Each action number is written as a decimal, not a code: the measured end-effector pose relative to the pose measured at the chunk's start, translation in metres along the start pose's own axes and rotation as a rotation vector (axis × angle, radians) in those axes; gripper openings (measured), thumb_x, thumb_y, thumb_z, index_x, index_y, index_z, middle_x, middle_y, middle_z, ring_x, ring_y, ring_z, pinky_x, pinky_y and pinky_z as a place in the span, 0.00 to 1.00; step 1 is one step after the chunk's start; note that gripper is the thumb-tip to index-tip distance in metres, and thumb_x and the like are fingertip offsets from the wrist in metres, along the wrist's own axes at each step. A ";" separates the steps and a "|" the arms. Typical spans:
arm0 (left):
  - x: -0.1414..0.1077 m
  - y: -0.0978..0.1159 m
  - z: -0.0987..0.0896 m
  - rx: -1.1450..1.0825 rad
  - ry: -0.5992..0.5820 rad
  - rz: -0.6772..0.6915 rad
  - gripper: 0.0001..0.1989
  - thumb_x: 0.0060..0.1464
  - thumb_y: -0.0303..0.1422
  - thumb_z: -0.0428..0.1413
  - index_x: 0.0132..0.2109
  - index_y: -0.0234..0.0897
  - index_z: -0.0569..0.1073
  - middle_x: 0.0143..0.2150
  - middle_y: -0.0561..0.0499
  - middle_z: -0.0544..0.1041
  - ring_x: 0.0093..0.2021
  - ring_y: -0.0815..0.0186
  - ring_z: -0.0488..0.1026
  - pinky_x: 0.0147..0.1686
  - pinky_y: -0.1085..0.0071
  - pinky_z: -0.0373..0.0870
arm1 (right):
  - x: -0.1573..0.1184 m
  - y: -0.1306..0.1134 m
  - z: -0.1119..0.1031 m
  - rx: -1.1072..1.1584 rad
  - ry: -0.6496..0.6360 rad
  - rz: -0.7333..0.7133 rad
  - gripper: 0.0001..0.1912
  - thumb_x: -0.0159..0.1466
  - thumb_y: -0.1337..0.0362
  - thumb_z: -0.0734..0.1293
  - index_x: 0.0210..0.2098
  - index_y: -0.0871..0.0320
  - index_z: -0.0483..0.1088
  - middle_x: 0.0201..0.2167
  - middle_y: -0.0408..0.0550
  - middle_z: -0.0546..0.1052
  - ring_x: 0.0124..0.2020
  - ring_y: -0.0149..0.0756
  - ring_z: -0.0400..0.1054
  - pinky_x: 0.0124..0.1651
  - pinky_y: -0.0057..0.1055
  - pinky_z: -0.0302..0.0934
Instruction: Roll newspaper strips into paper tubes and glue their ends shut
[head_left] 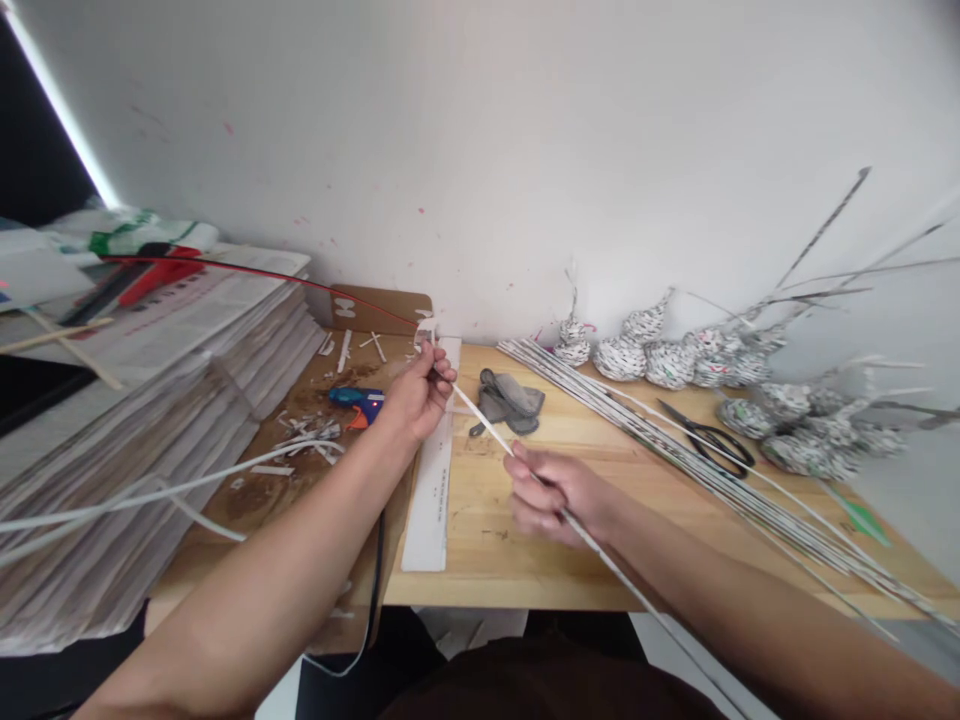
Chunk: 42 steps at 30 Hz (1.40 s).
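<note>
A long thin white paper stick (484, 421) slants from upper left to lower right between my hands. Its upper end is pinched in the fingers of my left hand (425, 388), above a white paper strip (427, 510). My right hand (551, 493) is closed round the stick farther down, and the stick runs on past it beneath my forearm. Behind the stick, a crumpled grey cloth (517, 402) lies on the wooden table (480, 560). A blue and orange glue gun (358, 405) rests left of my left hand.
Stacked newspapers (247, 370) fill the left, with a red-handled tool (159, 275) on top. On the right lie a bundle of paper sticks (637, 425), black scissors (716, 448) and several woven paper gourd shapes (670, 362). Paper scraps (304, 435) litter a brown board.
</note>
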<state>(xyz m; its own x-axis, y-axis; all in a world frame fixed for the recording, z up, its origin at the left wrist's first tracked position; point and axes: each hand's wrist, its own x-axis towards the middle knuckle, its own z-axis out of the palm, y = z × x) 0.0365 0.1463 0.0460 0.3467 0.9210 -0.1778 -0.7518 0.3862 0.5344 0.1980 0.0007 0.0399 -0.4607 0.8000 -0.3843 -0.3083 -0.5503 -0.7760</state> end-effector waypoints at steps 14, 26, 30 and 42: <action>0.005 0.004 -0.001 -0.018 0.148 0.098 0.15 0.61 0.35 0.50 0.28 0.32 0.68 0.19 0.54 0.65 0.19 0.76 0.66 0.15 0.85 0.61 | -0.065 -0.001 -0.019 -0.875 0.517 -0.150 0.20 0.66 0.47 0.56 0.29 0.56 0.66 0.16 0.40 0.61 0.20 0.31 0.55 0.28 0.30 0.53; 0.009 0.003 -0.005 -0.002 0.171 0.145 0.15 0.58 0.38 0.54 0.27 0.33 0.68 0.19 0.55 0.65 0.19 0.76 0.66 0.15 0.85 0.62 | -0.065 -0.006 -0.016 -1.205 0.573 -0.173 0.17 0.65 0.49 0.59 0.36 0.56 0.68 0.23 0.45 0.69 0.26 0.34 0.62 0.32 0.31 0.54; 0.010 0.004 -0.006 -0.005 0.155 0.146 0.15 0.58 0.38 0.53 0.27 0.32 0.68 0.19 0.55 0.65 0.18 0.76 0.66 0.15 0.85 0.62 | -0.057 -0.009 -0.018 -1.157 0.567 -0.182 0.19 0.66 0.51 0.56 0.30 0.57 0.67 0.19 0.43 0.65 0.22 0.32 0.59 0.30 0.30 0.53; 0.012 0.006 -0.008 -0.004 0.163 0.173 0.16 0.60 0.38 0.51 0.27 0.32 0.67 0.18 0.56 0.65 0.18 0.76 0.66 0.15 0.86 0.61 | -0.063 -0.004 -0.019 -1.203 0.541 -0.137 0.20 0.65 0.47 0.58 0.40 0.57 0.68 0.24 0.45 0.72 0.25 0.34 0.65 0.31 0.30 0.54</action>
<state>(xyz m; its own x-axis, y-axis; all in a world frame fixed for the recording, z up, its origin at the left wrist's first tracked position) 0.0316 0.1597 0.0404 0.1177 0.9694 -0.2153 -0.7947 0.2220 0.5650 0.2444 -0.0427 0.0576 -0.0114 0.9798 -0.1997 0.7283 -0.1287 -0.6730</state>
